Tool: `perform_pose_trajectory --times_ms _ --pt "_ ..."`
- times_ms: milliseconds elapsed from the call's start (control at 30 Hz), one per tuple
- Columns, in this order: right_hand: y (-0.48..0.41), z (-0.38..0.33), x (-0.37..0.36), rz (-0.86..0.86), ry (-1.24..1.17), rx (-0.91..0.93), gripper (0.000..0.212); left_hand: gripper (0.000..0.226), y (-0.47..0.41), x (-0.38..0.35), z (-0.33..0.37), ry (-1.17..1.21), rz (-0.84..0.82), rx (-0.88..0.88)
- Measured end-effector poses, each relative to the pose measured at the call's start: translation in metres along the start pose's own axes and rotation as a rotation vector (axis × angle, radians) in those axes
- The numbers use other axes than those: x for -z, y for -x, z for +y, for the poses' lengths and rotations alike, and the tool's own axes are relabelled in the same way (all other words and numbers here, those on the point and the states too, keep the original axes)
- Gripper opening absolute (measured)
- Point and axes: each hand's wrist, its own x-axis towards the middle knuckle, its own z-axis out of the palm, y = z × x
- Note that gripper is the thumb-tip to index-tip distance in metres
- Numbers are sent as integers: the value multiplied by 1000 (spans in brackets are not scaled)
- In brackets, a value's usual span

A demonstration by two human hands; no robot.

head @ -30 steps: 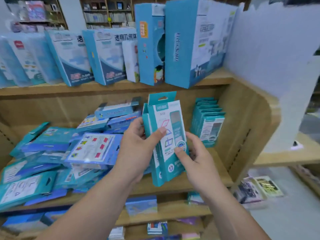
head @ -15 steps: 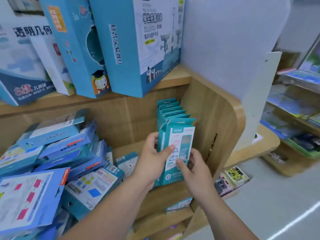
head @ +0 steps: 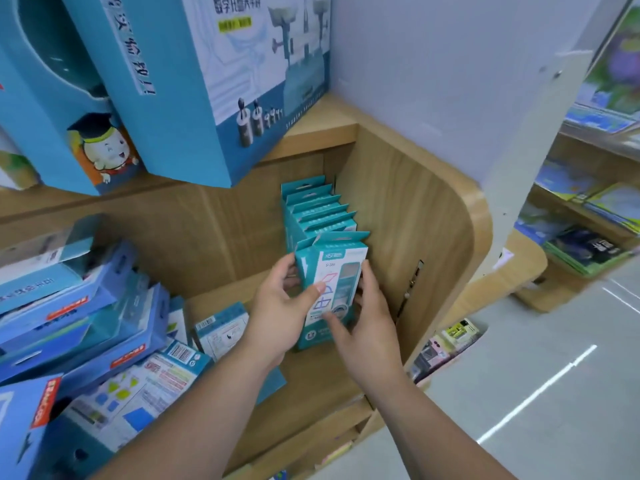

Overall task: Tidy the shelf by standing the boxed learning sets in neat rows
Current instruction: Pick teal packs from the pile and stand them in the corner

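Observation:
Two slim teal boxed sets (head: 329,271) stand upright at the front of a row of like teal boxes (head: 317,213) against the right wall of the wooden shelf (head: 221,299). My left hand (head: 280,313) grips their left side, thumb across the front face. My right hand (head: 363,313) holds the right edge, thumb on the lower front. The boxes' bottom edge sits on or just above the shelf board; I cannot tell which.
A jumbled heap of blue and teal boxes (head: 104,341) fills the shelf's left part. Large blue boxes (head: 194,81) stand on the upper shelf (head: 318,129). The curved wooden side panel (head: 433,237) is close on the right. Another rack of books (head: 588,216) stands far right.
The view has moved right and closer. Both hands carried the teal boxes rightward and back to the front of the standing row, lowering them toward the shelf board.

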Motion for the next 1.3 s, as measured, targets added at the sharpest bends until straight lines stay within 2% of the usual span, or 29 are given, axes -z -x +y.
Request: perform_pose_trajectory --times_ms 267,467,733,1033,1300 --pt "-8 17 1 -127 52 110 96 58 -6 -11 1 -61 156 -44" --pt "-6 25 4 -137 82 206 87 59 -4 -18 -1 -276 286 -58" --pt "2 27 15 -156 93 256 78 62 -3 -32 -3 -333 283 -32" --pt "-16 23 19 -167 43 282 74 43 -2 -32 3 -212 293 -110" --pt "-16 28 14 -190 18 256 74 48 -3 -25 3 -189 234 -84"
